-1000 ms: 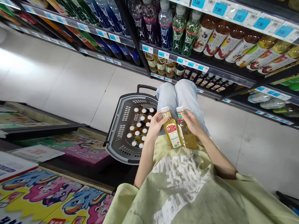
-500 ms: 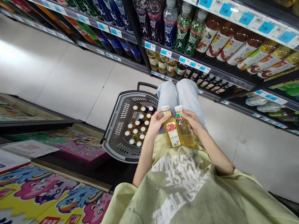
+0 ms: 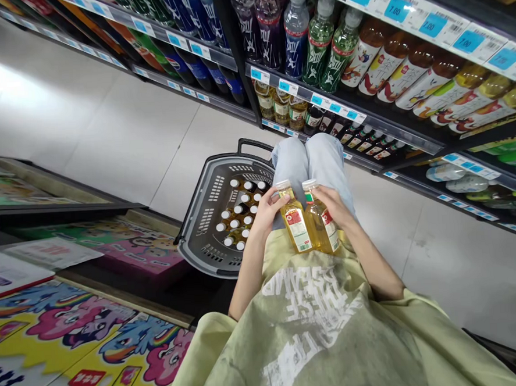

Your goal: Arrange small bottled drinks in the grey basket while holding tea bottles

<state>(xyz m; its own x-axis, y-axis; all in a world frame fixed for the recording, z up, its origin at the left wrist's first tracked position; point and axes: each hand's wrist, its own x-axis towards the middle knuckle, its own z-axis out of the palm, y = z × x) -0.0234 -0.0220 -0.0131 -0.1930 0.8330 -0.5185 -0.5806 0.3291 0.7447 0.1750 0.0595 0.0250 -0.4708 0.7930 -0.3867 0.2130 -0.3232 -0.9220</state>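
bottles pinched one in each grip, left hand, right hand; i'd best hold them upright, labels facing me.

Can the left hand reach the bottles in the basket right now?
Probably yes, but not while it is full. The left hand is wrapped around a yellow bottle, right beside the grey basket. The capped bottles stand uncovered with nothing over them, so the way down looks free.
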